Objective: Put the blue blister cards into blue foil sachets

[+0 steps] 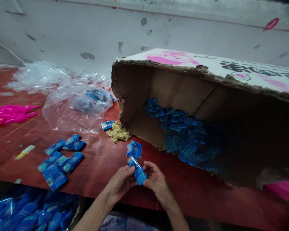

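Observation:
Over the table's front edge, my left hand (121, 181) is closed on a blue bottle (140, 175), its thumb on the printed, glossy sleeve at the upper end. My right hand (157, 181) is closed round the bottle's rounded lower end, thumb at the tip and fingers curled beside it. The bottle lies tilted between both hands. Just beyond it, flat blue printed sleeves (134, 149) lie on the red table. A crumpled yellowish cloth (118, 132) sits behind them, with another small blue printed stack (107, 125) next to it.
A large cardboard box (135, 93) on its side holds many blue packed pieces (188, 134). Several blue printed packets (55, 175) lie left, near a clear plastic bag (55, 112), pink gloves (9, 115) and a yellow strip (25, 152). Blue bottles (26, 215) fill the lower left.

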A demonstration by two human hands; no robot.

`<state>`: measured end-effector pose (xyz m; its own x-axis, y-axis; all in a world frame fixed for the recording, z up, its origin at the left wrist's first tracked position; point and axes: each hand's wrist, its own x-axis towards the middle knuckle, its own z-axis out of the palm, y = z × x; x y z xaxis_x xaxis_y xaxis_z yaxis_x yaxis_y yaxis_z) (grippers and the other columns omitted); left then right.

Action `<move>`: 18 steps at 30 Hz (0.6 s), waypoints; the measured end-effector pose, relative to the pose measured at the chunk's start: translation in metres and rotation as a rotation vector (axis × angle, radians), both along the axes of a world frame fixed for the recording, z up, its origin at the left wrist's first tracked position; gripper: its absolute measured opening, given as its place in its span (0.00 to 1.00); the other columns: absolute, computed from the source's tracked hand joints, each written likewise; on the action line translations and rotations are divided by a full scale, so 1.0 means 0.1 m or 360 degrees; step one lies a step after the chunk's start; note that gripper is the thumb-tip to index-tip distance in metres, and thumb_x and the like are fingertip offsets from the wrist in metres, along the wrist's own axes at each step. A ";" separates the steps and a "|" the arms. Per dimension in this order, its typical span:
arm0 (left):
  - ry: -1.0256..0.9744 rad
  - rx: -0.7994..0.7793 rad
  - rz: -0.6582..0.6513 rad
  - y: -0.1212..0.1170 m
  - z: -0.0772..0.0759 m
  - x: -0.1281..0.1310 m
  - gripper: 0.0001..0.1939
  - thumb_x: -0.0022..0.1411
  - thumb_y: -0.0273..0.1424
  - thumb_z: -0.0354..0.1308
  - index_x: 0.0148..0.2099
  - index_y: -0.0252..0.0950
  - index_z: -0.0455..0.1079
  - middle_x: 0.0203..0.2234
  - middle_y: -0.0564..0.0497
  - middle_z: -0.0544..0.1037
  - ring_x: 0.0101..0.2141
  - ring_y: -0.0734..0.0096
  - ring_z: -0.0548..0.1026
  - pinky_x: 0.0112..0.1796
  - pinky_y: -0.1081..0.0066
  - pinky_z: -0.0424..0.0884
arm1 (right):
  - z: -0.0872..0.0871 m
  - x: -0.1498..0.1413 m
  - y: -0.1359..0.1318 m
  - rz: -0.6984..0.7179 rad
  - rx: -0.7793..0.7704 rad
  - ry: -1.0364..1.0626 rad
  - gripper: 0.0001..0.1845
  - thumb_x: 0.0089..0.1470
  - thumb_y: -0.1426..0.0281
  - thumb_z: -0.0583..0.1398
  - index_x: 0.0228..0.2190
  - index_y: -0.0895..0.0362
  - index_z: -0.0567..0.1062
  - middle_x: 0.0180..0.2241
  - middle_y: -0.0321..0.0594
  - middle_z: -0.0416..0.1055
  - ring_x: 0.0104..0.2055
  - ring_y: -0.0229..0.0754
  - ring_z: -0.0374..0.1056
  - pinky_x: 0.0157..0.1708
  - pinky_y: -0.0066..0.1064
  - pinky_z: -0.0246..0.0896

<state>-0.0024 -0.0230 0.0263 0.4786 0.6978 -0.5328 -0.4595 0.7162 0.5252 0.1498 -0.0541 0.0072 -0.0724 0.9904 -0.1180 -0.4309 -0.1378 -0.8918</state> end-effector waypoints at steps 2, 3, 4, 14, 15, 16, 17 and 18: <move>0.0013 -0.0001 -0.0092 0.00 0.02 0.00 0.09 0.50 0.30 0.61 0.35 0.32 0.71 0.29 0.47 0.79 0.29 0.69 0.76 0.31 0.71 0.70 | 0.01 -0.01 0.02 -0.0029 0.0046 -0.0008 0.28 0.34 0.70 0.69 0.42 0.50 0.71 0.34 0.35 0.68 0.35 0.37 0.65 0.35 0.29 0.62; 0.0035 -0.0001 -0.0109 -0.01 0.02 -0.01 0.10 0.50 0.30 0.61 0.36 0.32 0.71 0.30 0.47 0.79 0.29 0.69 0.76 0.31 0.71 0.70 | 0.02 -0.02 0.01 -0.0047 0.0052 -0.0036 0.27 0.35 0.70 0.68 0.42 0.50 0.71 0.34 0.35 0.68 0.34 0.37 0.65 0.35 0.28 0.62; 0.0061 -0.0004 -0.0100 -0.01 0.02 -0.01 0.10 0.50 0.30 0.61 0.36 0.33 0.71 0.30 0.47 0.79 0.29 0.69 0.76 0.31 0.71 0.69 | 0.02 -0.02 0.01 -0.0065 0.0048 -0.0085 0.25 0.37 0.71 0.67 0.42 0.50 0.71 0.33 0.35 0.68 0.34 0.36 0.65 0.34 0.28 0.63; -0.0144 0.0107 -0.0215 0.01 -0.04 -0.10 0.13 0.52 0.31 0.59 0.41 0.33 0.71 0.32 0.46 0.79 0.34 0.66 0.76 0.34 0.69 0.70 | 0.01 -0.03 -0.12 -0.0112 0.0191 -0.0729 0.35 0.39 0.73 0.65 0.50 0.46 0.64 0.44 0.36 0.67 0.47 0.43 0.64 0.49 0.36 0.58; -0.0201 0.0113 -0.0262 0.02 -0.04 -0.12 0.14 0.52 0.31 0.59 0.42 0.33 0.71 0.32 0.45 0.79 0.33 0.66 0.77 0.33 0.69 0.70 | 0.03 -0.01 -0.11 -0.0061 0.0206 -0.0746 0.38 0.38 0.73 0.66 0.52 0.45 0.63 0.47 0.36 0.65 0.50 0.44 0.61 0.51 0.38 0.55; -0.0260 0.0121 -0.0303 0.02 -0.06 -0.13 0.15 0.52 0.31 0.59 0.43 0.32 0.70 0.32 0.45 0.79 0.33 0.66 0.77 0.33 0.70 0.70 | 0.04 0.00 -0.10 0.0003 0.0212 -0.0734 0.41 0.37 0.73 0.67 0.53 0.44 0.61 0.49 0.36 0.64 0.52 0.46 0.59 0.53 0.40 0.53; -0.0319 0.0132 -0.0332 0.02 -0.07 -0.14 0.16 0.53 0.31 0.59 0.44 0.32 0.70 0.32 0.45 0.79 0.34 0.66 0.77 0.34 0.70 0.70 | 0.04 0.01 -0.09 0.0070 0.0212 -0.0692 0.44 0.36 0.73 0.68 0.54 0.43 0.59 0.51 0.36 0.62 0.54 0.46 0.58 0.53 0.41 0.51; -0.0373 0.0142 -0.0350 0.03 -0.08 -0.14 0.16 0.52 0.31 0.59 0.44 0.32 0.70 0.33 0.44 0.79 0.35 0.65 0.77 0.35 0.70 0.70 | 0.03 0.02 -0.08 0.0135 0.0208 -0.0627 0.45 0.36 0.72 0.68 0.54 0.42 0.58 0.52 0.36 0.61 0.54 0.47 0.57 0.53 0.42 0.52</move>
<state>-0.0166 -0.0205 0.0179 0.7253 0.6032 -0.3319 -0.4150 0.7677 0.4883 0.1516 -0.0620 0.0102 -0.1287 0.9913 -0.0264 -0.0458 -0.0326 -0.9984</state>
